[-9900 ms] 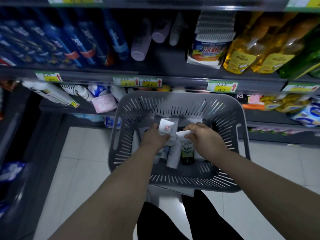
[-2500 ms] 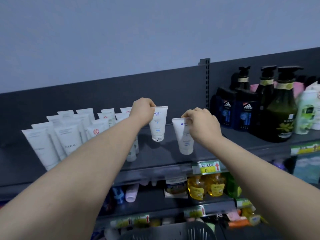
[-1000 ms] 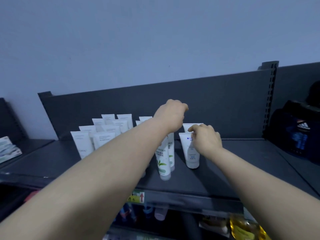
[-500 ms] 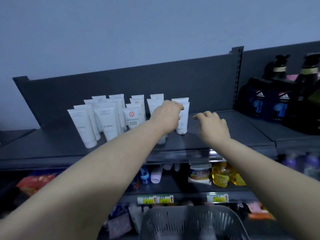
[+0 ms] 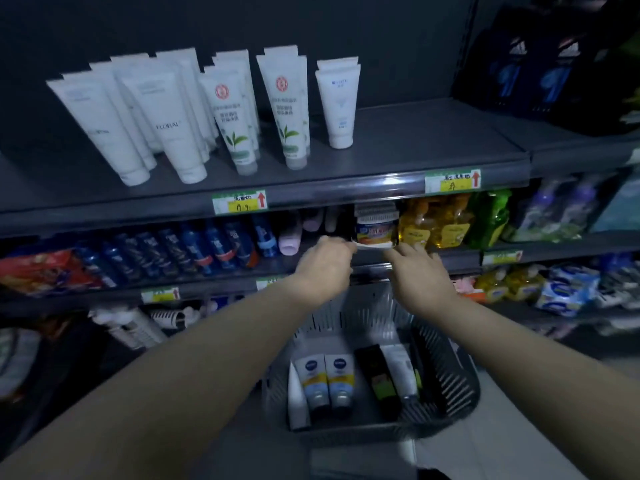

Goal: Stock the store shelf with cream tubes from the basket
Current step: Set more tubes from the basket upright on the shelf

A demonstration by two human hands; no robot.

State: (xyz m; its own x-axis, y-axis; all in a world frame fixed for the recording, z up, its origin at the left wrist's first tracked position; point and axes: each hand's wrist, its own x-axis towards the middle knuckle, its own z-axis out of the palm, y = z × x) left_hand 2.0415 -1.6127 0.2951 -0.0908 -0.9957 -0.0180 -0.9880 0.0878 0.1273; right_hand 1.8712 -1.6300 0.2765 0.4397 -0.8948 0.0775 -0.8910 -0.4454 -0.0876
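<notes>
Several white cream tubes [image 5: 291, 109] stand cap-down on the top shelf [image 5: 363, 190]; the rightmost is a short white tube with blue print [image 5: 338, 105]. Below, the grey slotted basket [image 5: 453, 382] holds two tubes with blue and yellow labels [image 5: 327, 381], a black tube [image 5: 375, 375] and white tubes [image 5: 398, 367]. My left hand [image 5: 325, 268] hovers above the basket's far rim with loosely curled fingers, holding nothing. My right hand [image 5: 420, 277] is beside it, fingers relaxed and empty.
The shelf under the tubes carries blue bottles [image 5: 194, 249], a tub [image 5: 375, 230] and yellow bottles [image 5: 433, 226]. Dark boxed items [image 5: 540, 74] stand at the top right. Lower shelves hold packets; pale floor tiles show to the right of the basket.
Both hands have let go of the tubes on the top shelf and dropped down to just above the basket. The view has tilted down, so the basket's contents show.
</notes>
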